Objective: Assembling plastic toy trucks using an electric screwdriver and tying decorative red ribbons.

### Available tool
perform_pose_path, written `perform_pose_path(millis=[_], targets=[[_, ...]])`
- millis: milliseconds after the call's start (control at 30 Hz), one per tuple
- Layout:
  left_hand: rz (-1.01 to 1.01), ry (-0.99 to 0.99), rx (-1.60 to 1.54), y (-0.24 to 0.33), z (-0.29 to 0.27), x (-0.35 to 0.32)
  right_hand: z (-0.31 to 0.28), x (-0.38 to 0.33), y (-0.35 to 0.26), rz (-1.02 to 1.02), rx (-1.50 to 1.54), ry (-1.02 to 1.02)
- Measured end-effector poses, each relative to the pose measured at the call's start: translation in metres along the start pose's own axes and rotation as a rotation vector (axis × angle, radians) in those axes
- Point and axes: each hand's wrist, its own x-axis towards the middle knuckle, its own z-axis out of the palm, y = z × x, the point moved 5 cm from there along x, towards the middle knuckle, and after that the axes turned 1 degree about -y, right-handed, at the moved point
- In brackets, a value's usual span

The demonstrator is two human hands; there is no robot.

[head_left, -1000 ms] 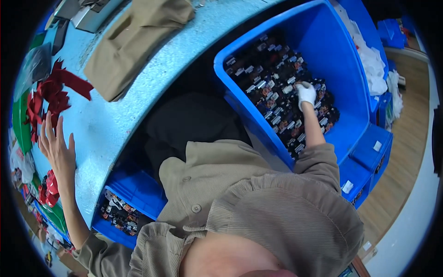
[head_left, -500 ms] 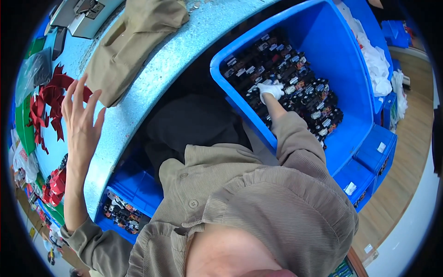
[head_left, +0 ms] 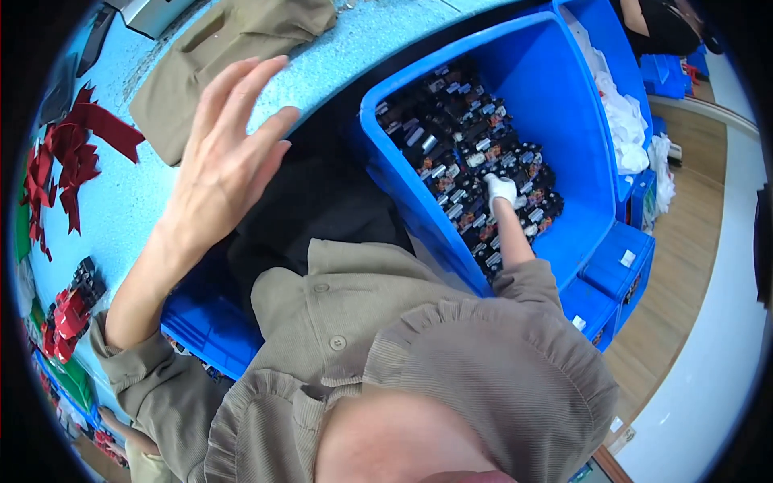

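My right hand (head_left: 501,190), in a white glove, reaches down into a large blue bin (head_left: 576,153). The bin holds many small dark parts (head_left: 451,137) with silver and orange bits, packed close together; their exact kind is too small to make out. The gloved fingers are drawn together at the parts, and whatever lies between them is hidden. Bare and raised, my left hand (head_left: 229,153) has its fingers apart with nothing in them. It hovers near the edge of the light-blue table (head_left: 366,44), close to a folded khaki cloth (head_left: 229,60).
Red ribbon bows (head_left: 80,157) and a red and black toy-like piece (head_left: 68,314) lie on the table's left side. Another blue bin (head_left: 213,326) stands under the table. Stacked blue boxes (head_left: 616,262) and white bags (head_left: 624,121) flank the large bin. Other people are partly visible at the edges.
My left hand has moved right, from over the table toward its edge. My right hand has shifted nearer to me and slightly right among the parts. The view has shifted too.
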Motion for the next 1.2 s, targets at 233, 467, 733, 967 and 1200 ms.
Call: perform_pose_path(millis=[233, 467, 733, 967, 1200], targets=[[-0.104, -0.052, 0.177, -0.026, 0.000, -0.035, 0.045, -0.046, 0.060, 0.044, -0.338, 0.013], [-0.106, -0.050, 0.111, -0.020, 0.004, -0.024, 0.042, -0.028, 0.055, 0.178, -0.410, -0.254], [-0.056, -0.013, 0.029, -0.016, 0.009, -0.015, -0.053, -0.087, -0.017, -0.101, 0.112, -0.473], [-0.035, 0.008, -0.136, 0.007, 0.010, -0.006, -0.111, -0.131, -0.120, -0.302, 0.387, -0.713], [-0.034, 0.045, -0.185, 0.013, 0.007, -0.007, -0.195, -0.156, -0.272, -0.767, 0.829, -0.694]])
